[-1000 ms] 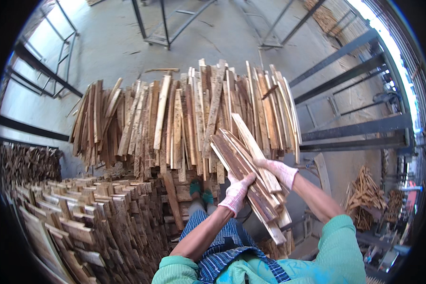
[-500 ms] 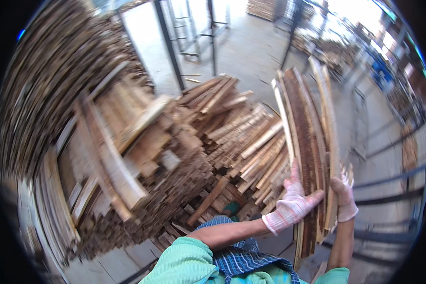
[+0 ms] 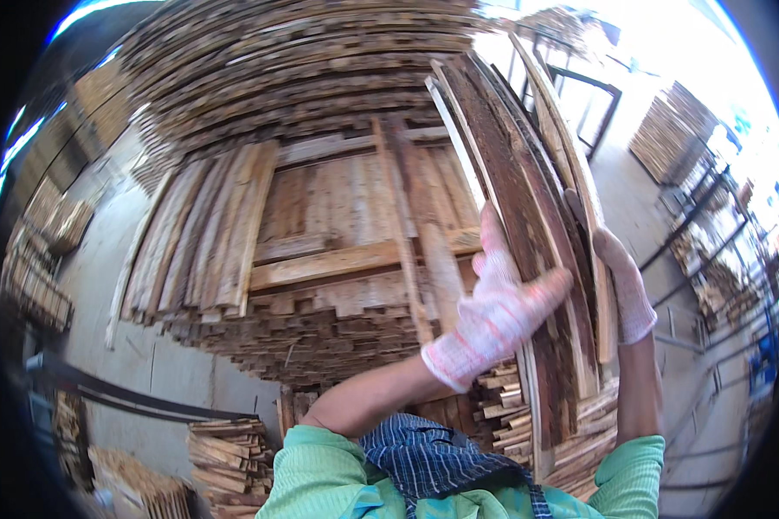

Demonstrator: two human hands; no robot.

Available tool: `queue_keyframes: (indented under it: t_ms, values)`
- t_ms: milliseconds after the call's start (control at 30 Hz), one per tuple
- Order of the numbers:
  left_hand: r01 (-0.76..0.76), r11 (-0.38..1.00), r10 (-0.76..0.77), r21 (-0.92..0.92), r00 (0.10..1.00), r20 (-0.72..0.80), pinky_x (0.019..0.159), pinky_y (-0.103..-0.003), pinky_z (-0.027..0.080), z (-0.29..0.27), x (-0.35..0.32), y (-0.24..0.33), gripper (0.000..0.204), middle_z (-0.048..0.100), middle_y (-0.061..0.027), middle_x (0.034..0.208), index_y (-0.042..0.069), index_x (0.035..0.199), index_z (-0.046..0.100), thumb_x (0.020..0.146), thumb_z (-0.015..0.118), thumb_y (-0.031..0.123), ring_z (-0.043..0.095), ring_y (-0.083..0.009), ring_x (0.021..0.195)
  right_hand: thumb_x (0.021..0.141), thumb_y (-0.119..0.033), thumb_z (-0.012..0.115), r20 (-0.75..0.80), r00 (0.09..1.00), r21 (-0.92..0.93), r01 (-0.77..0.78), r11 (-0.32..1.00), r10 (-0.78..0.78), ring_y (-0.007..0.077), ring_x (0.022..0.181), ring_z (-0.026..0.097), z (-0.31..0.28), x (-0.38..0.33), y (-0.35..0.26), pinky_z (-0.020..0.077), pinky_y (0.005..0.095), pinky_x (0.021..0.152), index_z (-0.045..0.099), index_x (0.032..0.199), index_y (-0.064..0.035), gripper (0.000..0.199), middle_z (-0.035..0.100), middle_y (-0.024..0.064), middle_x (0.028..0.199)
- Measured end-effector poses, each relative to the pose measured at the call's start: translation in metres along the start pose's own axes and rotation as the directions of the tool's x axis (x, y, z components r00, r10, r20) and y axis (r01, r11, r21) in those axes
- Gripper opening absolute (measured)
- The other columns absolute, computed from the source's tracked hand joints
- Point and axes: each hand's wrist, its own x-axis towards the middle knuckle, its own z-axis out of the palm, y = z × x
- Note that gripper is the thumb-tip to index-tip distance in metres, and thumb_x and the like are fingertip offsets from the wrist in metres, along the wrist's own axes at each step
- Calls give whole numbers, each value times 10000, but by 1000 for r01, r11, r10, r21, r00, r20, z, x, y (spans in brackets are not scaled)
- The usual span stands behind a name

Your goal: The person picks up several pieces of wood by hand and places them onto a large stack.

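Observation:
A bundle of rough wooden boards (image 3: 528,164), some with dark bark faces, stands tilted upright between my two gloved hands. My left hand (image 3: 502,298) presses along the bundle's left side, thumb across the front. On the far right edge, my right hand (image 3: 623,281) grips the outer pale board, its fingers partly hidden behind the wood. Just left of the bundle lies a broad stack of boards (image 3: 329,337) with planks laid flat on top. A few loose planks (image 3: 398,216) cross that top near my left hand.
Behind the stack rises a tall pile of boards (image 3: 303,69). Shorter wood pieces (image 3: 229,458) are heaped at the lower left, and more lie under the bundle. Black metal frames (image 3: 601,95) stand on the concrete floor at the right, near another wood pile (image 3: 675,130).
My view has swung left, so the broad stack now sits in front of me. Both hands still hold the boards, which have come closer to the stack.

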Motion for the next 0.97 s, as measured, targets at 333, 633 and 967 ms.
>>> queue_keyframes:
  t_ms: [333,633,967]
  values:
    - [323,883,-202,342,917,-344,710,-350,592,-192,63,92,1161,629,-142,1096,57,1600,-19,798,812,165,653,-204,827,887,-375,751,27,987,-574,-114,811,158,169,844,684,48,175,60,575,305,719,539,1319,23,625,690,89,1026]
    - [649,-57,-257,758,724,-640,1099,-451,418,-297,69,89,1043,448,-326,1440,102,1586,190,763,725,454,525,-441,1290,878,-185,733,-30,957,-567,-254,784,288,182,803,676,30,182,61,574,308,672,396,1496,-50,717,654,122,1073]
    - [644,-135,-301,753,697,-651,1201,-477,307,-330,140,65,1207,114,-299,1636,230,1629,42,726,791,515,257,-462,1485,832,-254,736,-190,965,-958,-142,-248,182,492,1309,500,50,189,87,445,486,1073,13,1630,-219,1077,376,248,1562]
